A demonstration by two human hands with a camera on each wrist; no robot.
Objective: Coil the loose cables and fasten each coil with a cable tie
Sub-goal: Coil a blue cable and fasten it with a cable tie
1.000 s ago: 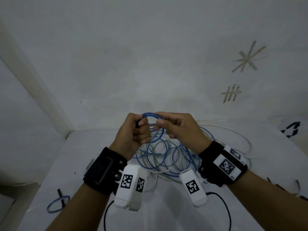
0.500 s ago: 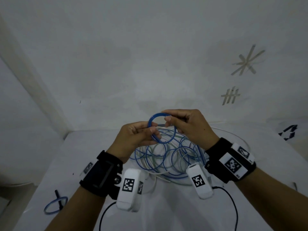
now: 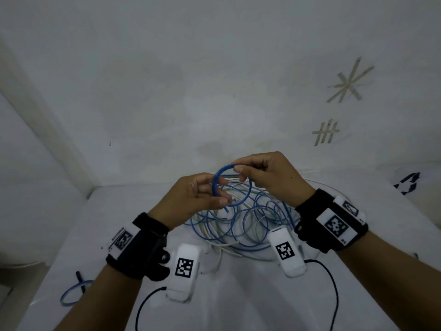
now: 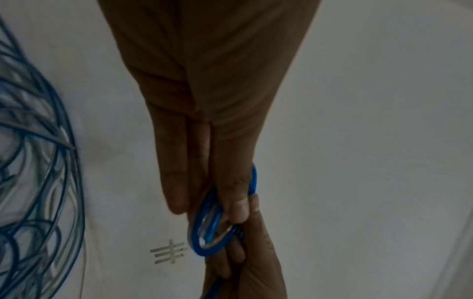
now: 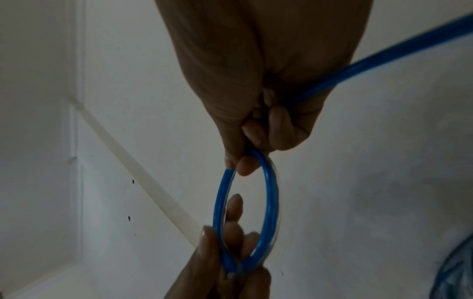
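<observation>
A small blue cable loop is held up between both hands above the table. My left hand pinches its left side between thumb and fingers, and the cable's cut end pokes out below. My right hand pinches the top of the blue cable loop, with the cable running on past the palm. In the left wrist view the blue cable loop sits at the fingertips of both hands. Under the hands lies a tangle of blue and whitish loose cables.
A small blue coil crossed by a black cable tie lies near the table's left front edge. The white table meets a wall close behind the hands. Black wrist-camera leads hang below the forearms.
The blue loop has been drawn open and rounder between the hands. My left hand has uncurled from a fist to a fingertip pinch. Both hands have risen slightly.
</observation>
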